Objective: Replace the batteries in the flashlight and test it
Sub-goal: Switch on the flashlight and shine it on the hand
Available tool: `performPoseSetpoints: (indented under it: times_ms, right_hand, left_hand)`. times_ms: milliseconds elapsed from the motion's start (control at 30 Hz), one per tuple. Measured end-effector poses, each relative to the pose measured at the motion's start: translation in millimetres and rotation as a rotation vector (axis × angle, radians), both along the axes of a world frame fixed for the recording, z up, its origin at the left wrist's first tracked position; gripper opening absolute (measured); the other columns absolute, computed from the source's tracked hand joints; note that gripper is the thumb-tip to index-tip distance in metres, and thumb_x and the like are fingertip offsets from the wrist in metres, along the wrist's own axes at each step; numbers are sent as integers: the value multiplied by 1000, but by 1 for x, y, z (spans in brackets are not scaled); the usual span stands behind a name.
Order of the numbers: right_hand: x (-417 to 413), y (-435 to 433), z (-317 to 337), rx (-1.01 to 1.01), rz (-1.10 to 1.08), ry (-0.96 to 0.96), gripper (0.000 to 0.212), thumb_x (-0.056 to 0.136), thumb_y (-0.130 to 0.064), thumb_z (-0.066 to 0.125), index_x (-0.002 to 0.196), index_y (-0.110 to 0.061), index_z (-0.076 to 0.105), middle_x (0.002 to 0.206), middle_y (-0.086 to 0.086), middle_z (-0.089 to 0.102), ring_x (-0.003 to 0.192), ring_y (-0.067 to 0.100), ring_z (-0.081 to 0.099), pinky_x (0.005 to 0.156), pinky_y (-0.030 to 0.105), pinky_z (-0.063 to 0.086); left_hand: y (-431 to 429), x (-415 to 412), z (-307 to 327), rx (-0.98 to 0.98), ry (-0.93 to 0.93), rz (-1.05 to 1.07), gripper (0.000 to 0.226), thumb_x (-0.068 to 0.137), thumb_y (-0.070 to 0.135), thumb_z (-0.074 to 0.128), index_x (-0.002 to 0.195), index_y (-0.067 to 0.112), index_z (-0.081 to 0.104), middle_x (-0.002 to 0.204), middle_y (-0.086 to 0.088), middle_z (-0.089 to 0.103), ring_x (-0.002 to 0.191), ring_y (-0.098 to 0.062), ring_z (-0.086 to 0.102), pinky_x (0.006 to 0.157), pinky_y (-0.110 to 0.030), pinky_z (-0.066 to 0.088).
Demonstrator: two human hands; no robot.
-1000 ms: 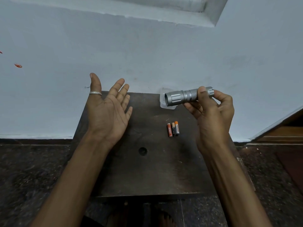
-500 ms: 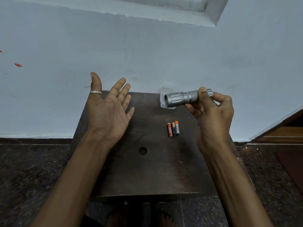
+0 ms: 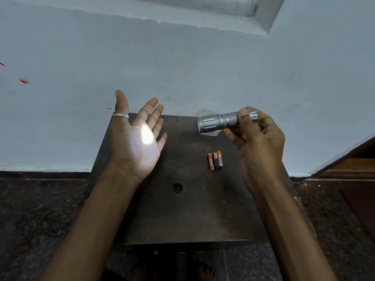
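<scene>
Pale blue wall (image 3: 182,63) behind a dark wooden board (image 3: 182,216). At left, the left hand (image 3: 136,147) is raised palm-up, fingers straight and spread, holding nothing, with a ring (image 3: 121,115) on the thumb and a bright patch of light (image 3: 147,134) on the palm; three batteries (image 3: 216,161) lie side by side on the board. At right, the right hand (image 3: 258,145) grips the tail of the flashlight (image 3: 218,123) above the board, thumb across its barrel, head aimed at the lit palm.

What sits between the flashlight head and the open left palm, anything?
Nothing visible. The flashlight, in the grip of the right hand, faces the left hand across open air; a light spot lands on the palm. The batteries lie on the table, below that line.
</scene>
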State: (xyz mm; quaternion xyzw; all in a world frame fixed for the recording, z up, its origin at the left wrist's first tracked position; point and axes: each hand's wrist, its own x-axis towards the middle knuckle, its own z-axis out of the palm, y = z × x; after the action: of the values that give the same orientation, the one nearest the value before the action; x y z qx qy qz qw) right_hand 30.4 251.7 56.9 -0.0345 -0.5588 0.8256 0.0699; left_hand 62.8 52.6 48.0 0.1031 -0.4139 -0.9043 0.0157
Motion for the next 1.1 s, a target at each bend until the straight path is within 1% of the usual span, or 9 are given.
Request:
performPoseSetpoints:
  times_ms: [100, 233, 333, 400, 467, 567, 633, 767, 1100]
  right_hand:
    - [-1, -1, -3, -9, -27, 15, 35, 93, -9, 70, 121, 6, 56, 79, 2, 68, 87, 20, 73, 82, 35, 61]
    - [-2, 0, -7, 106, -78, 24, 33, 79, -13, 85, 101, -5, 62, 87, 12, 70, 86, 22, 70, 88, 45, 61]
    - [-2, 0, -8, 173, -113, 26, 33, 74, -15, 89, 92, -12, 62, 85, 7, 69, 77, 16, 66, 78, 33, 59]
    - [-2, -1, -8, 175, -132, 45, 34, 74, -13, 89, 94, -9, 63, 85, 7, 69, 74, 12, 65, 74, 28, 56]
    - [-2, -1, -8, 176, -152, 48, 34, 73, -13, 89, 94, -8, 63, 85, 8, 68, 73, 12, 64, 73, 27, 54]
    - [-2, 0, -8, 154, -153, 45, 31, 73, -14, 89, 90, -12, 63, 84, 8, 68, 79, 18, 66, 79, 35, 58]
    - [-1, 0, -6, 90, -111, 37, 31, 78, -11, 85, 98, -8, 62, 84, 8, 70, 85, 22, 71, 87, 42, 61]
    - [3, -1, 1, -19, -25, 18, 37, 88, -6, 75, 118, -6, 52, 84, 6, 73, 88, 24, 74, 78, 34, 63]
    - [0, 6, 4, -55, -65, 43, 37, 90, -7, 73, 116, -10, 48, 82, 5, 74, 88, 26, 73, 75, 36, 62]
  left_hand:
    - [-1, -1, -1, -35, 6, -12, 83, 87, 79, 22, 147, 27, 44, 157, 4, 37, 149, -15, 21, 121, -49, 10]
    - [0, 0, -4, -81, -5, -6, 80, 89, 77, 18, 145, 28, 46, 156, 5, 40, 148, -16, 26, 121, -48, 12]
    - [0, -1, -5, -82, 5, -2, 81, 89, 77, 20, 147, 25, 44, 156, 3, 39, 148, -18, 25, 121, -50, 11]
    - [-1, -1, -6, -77, 8, 1, 81, 89, 77, 21, 146, 25, 44, 156, 3, 39, 149, -18, 24, 121, -51, 10]
    - [-2, -2, -6, -73, 10, -1, 81, 89, 77, 22, 146, 24, 45, 156, 3, 39, 149, -18, 24, 121, -51, 10]
    - [-3, -2, -7, -72, 5, -1, 81, 89, 77, 21, 146, 25, 45, 156, 3, 39, 149, -17, 24, 121, -50, 11]
    - [-3, -2, -7, -72, -5, -2, 81, 89, 78, 21, 146, 26, 46, 156, 4, 40, 148, -16, 25, 121, -48, 12]
    - [-3, -3, -5, -28, -30, 15, 80, 87, 78, 28, 143, 24, 49, 154, 4, 43, 148, -15, 25, 121, -48, 12]
    - [-4, -1, -4, -21, -21, 15, 79, 86, 80, 28, 141, 29, 52, 152, 4, 46, 148, -14, 25, 121, -49, 10]
